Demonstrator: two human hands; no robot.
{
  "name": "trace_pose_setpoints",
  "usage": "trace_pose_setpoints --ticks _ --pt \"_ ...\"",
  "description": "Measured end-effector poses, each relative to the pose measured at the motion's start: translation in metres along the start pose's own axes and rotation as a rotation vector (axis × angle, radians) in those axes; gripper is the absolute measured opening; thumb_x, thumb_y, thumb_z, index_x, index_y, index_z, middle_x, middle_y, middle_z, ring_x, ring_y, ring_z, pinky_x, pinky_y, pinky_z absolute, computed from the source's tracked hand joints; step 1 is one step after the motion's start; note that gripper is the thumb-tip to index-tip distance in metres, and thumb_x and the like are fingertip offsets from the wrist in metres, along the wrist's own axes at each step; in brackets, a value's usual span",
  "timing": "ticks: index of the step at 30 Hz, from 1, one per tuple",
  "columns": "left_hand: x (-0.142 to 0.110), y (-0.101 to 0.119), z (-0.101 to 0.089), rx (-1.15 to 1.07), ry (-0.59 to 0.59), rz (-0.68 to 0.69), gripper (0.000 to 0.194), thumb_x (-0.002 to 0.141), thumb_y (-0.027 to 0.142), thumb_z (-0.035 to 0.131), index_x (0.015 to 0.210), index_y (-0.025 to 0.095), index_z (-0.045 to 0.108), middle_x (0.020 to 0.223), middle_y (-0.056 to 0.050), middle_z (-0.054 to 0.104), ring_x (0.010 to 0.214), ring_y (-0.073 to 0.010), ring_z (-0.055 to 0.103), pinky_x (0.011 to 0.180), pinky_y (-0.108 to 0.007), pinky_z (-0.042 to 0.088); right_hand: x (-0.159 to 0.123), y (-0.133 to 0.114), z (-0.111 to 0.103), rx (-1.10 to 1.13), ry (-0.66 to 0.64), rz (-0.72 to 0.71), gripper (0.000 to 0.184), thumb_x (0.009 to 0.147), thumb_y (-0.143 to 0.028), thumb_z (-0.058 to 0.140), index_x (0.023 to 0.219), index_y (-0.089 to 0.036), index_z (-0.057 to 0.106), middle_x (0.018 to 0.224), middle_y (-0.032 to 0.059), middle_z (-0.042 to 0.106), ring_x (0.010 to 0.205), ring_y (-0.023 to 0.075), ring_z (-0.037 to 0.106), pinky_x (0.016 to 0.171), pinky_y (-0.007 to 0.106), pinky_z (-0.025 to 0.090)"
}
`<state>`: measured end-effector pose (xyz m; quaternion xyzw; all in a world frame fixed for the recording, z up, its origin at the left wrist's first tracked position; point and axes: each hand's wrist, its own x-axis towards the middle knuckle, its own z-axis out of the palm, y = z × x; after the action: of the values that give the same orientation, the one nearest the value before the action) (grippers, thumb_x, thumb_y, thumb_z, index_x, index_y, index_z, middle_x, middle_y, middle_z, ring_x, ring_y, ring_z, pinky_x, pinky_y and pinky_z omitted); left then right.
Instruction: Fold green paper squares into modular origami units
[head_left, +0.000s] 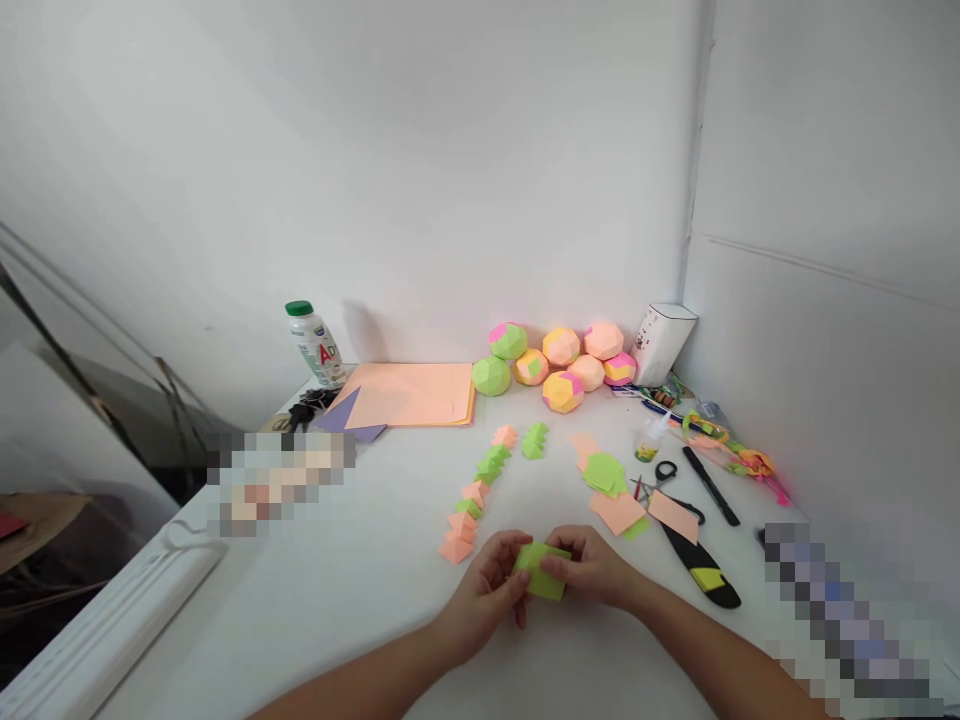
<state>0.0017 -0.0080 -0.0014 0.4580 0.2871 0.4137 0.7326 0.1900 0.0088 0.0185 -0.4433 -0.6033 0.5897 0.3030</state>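
- Left hand (491, 585) and right hand (594, 565): both pinch one green paper piece (541, 583) over the table (360, 570), well apart from its back edge.
- Step in hand: apparently folding.
- Next move: probably calls for aligned paper edges and firm crease pressure.

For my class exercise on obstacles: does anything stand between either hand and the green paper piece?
Nothing visible does: the left hand and the right hand both hold the green paper piece, from opposite sides.
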Motion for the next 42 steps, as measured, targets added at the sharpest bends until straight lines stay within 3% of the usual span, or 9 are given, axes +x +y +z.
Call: trace_pose_setpoints --ticks 6,13,18,21,24,27,31,36,42 --pt "-0.003 0.004 -0.004 0.128 0.046 0.048 0.037 0.076 0.038 0.067 0.110 0.025 0.058 0.102 -0.005 0.059 0.091 -0.0199 0.056 0.080 -0.033 0.047 0.001 0.003 -0.001 0.108 0.002 0.038 0.031 0.072 -0.044 0.066 0.068 -0.014 0.057 0.058 -0.0018 0.053 0.051 0.0103 0.049 0.050 0.022 0.038" --pt "0.002 0.003 -0.005 0.088 0.152 0.102 0.038 0.075 0.036 0.068 0.110 0.025 0.057 0.082 -0.001 0.056 0.079 -0.0162 0.057 0.074 -0.030 0.049 0.000 -0.003 0.002 0.097 0.013 -0.009 0.025 0.066 -0.033 0.072 0.069 -0.016 0.054 0.061 -0.0036 0.050 0.053 0.0090 0.046 0.049 0.020 0.036" --pt "0.004 0.010 0.000 0.026 0.194 0.023 0.033 0.074 0.037 0.068 0.101 0.023 0.056 0.087 -0.002 0.058 0.080 -0.0173 0.060 0.072 -0.032 0.051 -0.001 -0.012 0.005 -0.183 0.277 -0.385 0.019 0.075 -0.022 0.061 0.063 -0.018 0.047 0.073 0.0022 0.056 0.065 0.0137 0.053 0.060 0.026 0.044" --pt "0.004 0.014 -0.001 0.151 0.075 0.007 0.027 0.081 0.043 0.058 0.081 0.016 0.061 0.087 -0.006 0.060 0.074 -0.0169 0.059 0.068 -0.031 0.051 -0.001 -0.012 0.004 -0.522 0.405 -0.689 0.011 0.077 -0.014 0.055 0.067 -0.019 0.053 0.069 0.0031 0.056 0.066 0.0156 0.052 0.059 0.028 0.044" --pt "0.002 0.014 -0.003 0.295 -0.021 0.058 0.030 0.085 0.043 0.052 0.081 0.015 0.064 0.086 -0.005 0.060 0.068 -0.0144 0.057 0.066 -0.028 0.048 -0.002 -0.011 0.005 -0.774 0.383 -0.857 0.013 0.080 -0.010 0.052 0.074 -0.019 0.060 0.069 0.0045 0.057 0.066 0.0164 0.050 0.057 0.027 0.044" --pt "0.003 0.013 -0.002 0.349 0.018 0.033 0.033 0.087 0.043 0.048 0.076 0.016 0.061 0.065 0.000 0.056 0.061 -0.0128 0.053 0.062 -0.025 0.044 -0.004 -0.011 0.007 -0.899 0.313 -0.904 0.017 0.083 -0.011 0.051 0.076 -0.020 0.064 0.068 0.0040 0.055 0.065 0.0156 0.047 0.055 0.025 0.042" --pt "0.006 0.013 0.000 0.266 0.091 -0.032 0.037 0.085 0.049 0.048 0.073 0.016 0.059 0.064 0.000 0.059 0.055 -0.0130 0.053 0.057 -0.026 0.044 -0.005 -0.009 0.008 -0.828 0.300 -0.851 0.014 0.085 -0.026 0.057 0.079 -0.022 0.069 0.083 0.0068 0.053 0.074 0.0173 0.047 0.059 0.027 0.046" --pt "0.006 0.014 0.001 0.201 0.127 -0.092 0.039 0.082 0.051 0.050 0.074 0.015 0.061 0.064 -0.003 0.065 0.050 -0.0134 0.055 0.053 -0.026 0.045 -0.005 -0.006 0.006 -0.534 0.259 -0.596 0.021 0.084 -0.035 0.058 0.076 -0.020 0.070 0.114 0.0107 0.047 0.094 0.0210 0.051 0.073 0.032 0.050" --pt "0.005 0.017 0.002 0.137 0.121 -0.101 0.040 0.080 0.052 0.053 0.078 0.013 0.063 0.071 -0.006 0.066 0.054 -0.0146 0.059 0.046 -0.023 0.045 -0.002 -0.013 0.013 -0.061 0.174 -0.210 0.017 0.075 -0.031 0.067 0.066 -0.017 0.070 0.080 0.0055 0.060 0.070 0.0154 0.059 0.062 0.027 0.052"
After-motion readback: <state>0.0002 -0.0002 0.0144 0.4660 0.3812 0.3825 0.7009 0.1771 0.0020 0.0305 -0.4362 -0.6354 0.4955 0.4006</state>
